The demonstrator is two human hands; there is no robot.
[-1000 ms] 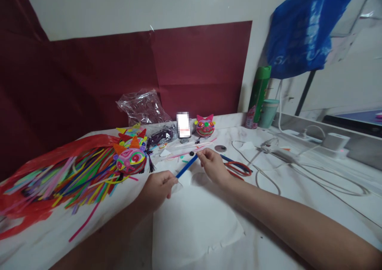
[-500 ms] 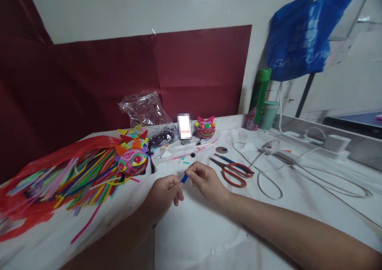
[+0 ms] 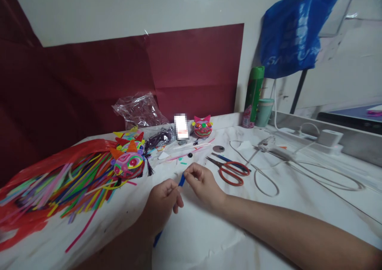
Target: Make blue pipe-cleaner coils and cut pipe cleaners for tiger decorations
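Blue strip is pinched by both hands, left hand low, right hand up top, so it stays tight. Scissors lie just right of the grip.

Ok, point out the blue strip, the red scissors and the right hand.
blue strip (image 3: pixel 181 180), head view, short stretch between the hands.
red scissors (image 3: pixel 231 169), head view, red handle loop.
right hand (image 3: pixel 204 184), head view, back of hand.

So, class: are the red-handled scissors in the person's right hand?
No: the red-handled scissors lie on the table, apart from the right hand, whose fingers pinch a blue strip together with the left hand.
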